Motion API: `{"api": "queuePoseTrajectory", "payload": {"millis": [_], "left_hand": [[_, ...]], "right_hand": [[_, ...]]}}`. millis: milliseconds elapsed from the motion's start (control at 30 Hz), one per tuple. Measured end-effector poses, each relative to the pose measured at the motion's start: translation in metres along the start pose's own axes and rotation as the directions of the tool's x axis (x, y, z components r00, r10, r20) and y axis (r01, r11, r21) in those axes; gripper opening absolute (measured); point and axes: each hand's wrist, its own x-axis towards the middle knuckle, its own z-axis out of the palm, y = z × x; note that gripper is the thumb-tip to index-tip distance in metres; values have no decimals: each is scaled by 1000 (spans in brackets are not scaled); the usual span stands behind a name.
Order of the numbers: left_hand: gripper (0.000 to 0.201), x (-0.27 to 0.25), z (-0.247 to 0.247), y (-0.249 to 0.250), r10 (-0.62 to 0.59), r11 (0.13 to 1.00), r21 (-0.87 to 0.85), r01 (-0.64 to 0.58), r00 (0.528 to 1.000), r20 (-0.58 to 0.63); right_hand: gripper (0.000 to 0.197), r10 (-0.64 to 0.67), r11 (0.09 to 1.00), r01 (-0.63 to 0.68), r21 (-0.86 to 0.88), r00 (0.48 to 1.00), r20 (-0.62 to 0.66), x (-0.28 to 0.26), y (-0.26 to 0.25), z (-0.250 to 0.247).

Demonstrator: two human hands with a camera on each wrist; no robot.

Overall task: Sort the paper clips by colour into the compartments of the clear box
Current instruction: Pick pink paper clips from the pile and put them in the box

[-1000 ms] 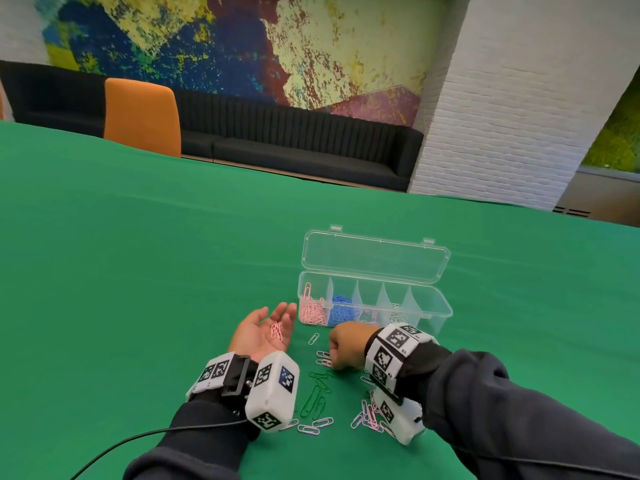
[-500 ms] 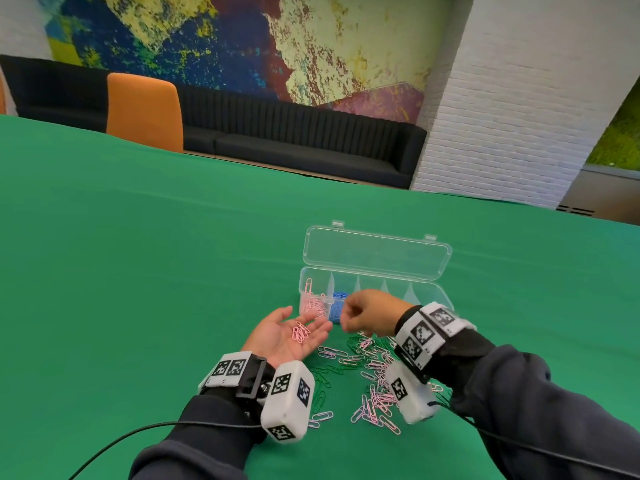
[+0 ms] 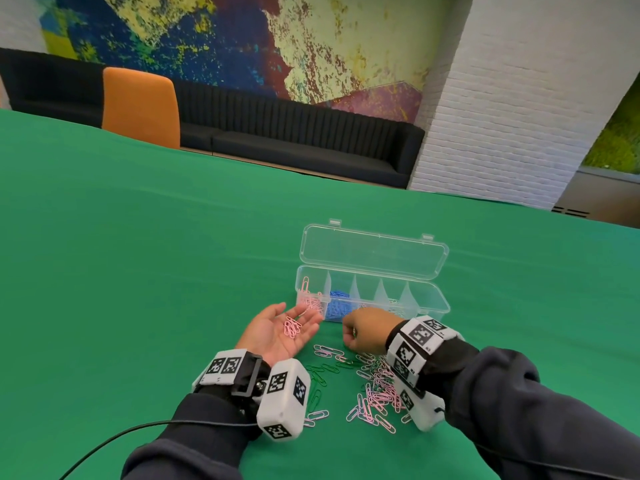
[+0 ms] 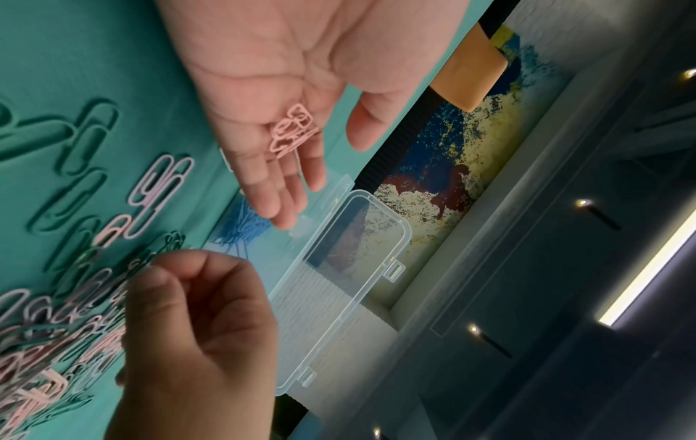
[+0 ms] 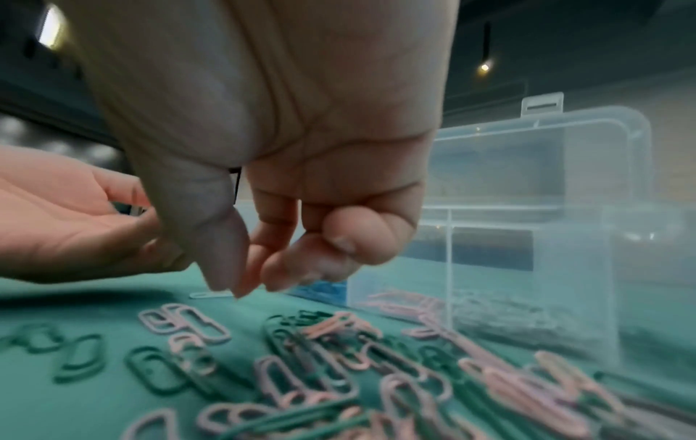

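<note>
My left hand [image 3: 273,336] lies palm up and open beside the box, with a few pink clips [image 3: 292,328] resting on its fingers [image 4: 263,178]. The right hand [image 3: 363,332] hovers just past the loose pile of pink, green and white clips [image 3: 377,388]. Its fingers [image 5: 244,268] are curled, tips pointing down, and nothing shows between them. The clear box [image 3: 431,308] stands open behind both hands, lid [image 3: 374,252] tipped back. Pink clips [image 3: 311,301] fill its leftmost compartment and blue clips [image 3: 337,306] the one beside it.
Green cloth [image 3: 138,271] covers the whole table. Several green clips [image 3: 318,377] lie between my wrists. An orange chair [image 3: 140,105] and a black sofa [image 3: 294,140] stand beyond the far edge. A cable [image 3: 114,441] trails from my left wrist.
My right hand rose from the pile to my left palm, then dropped back toward the pile. The left hand stayed palm up with pink clips on it.
</note>
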Motion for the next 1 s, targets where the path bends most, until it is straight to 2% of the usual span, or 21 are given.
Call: {"api": "queuePoseTrajectory", "payload": {"millis": [67,133,233,367,467,533,600,667,700,800,867,1000], "left_hand": [[37,0,0,0,0,1000,4,0,1000,-1],[37,1,-2,1,-8,1000,10,8,1000,5],[38,2,-4,2,-21,999,30,20,1000,9],[38,4,-4,0,-34,998,59,33,999,11],[37,4,-3,-2,-43,995,94,42,999,5],[36,4,-2,-4,-47,991,122,47,999,-4],[36,4,0,-6,-58,988,141,59,998,-11],[38,4,1,-7,-76,987,141,76,997,-6],[39,4,1,-7,-83,988,131,82,997,2],[41,3,2,-6,-83,994,72,81,996,20],[41,1,2,-7,-83,996,46,81,996,30],[43,1,2,-7,-79,996,49,78,996,29]], "right_hand": [[17,6,1000,-6,15,1000,21,4,-6,3],[24,64,997,-60,-49,994,90,8,-12,9],[18,105,991,-95,-91,987,120,11,-14,11],[5,91,991,-106,83,982,163,5,-7,6],[21,32,958,-62,280,994,109,-2,0,-2],[22,-1,887,-16,461,999,37,-5,-1,-13],[21,-28,760,51,648,999,-46,-5,-2,-24],[17,-28,643,93,760,995,-98,-6,-2,-32],[15,-21,647,89,757,995,-99,-6,0,-34],[8,47,836,7,549,995,-85,-8,9,-29],[7,89,923,-64,380,995,-49,-11,16,-20],[23,165,970,-176,168,983,75,-14,27,-2]]}}
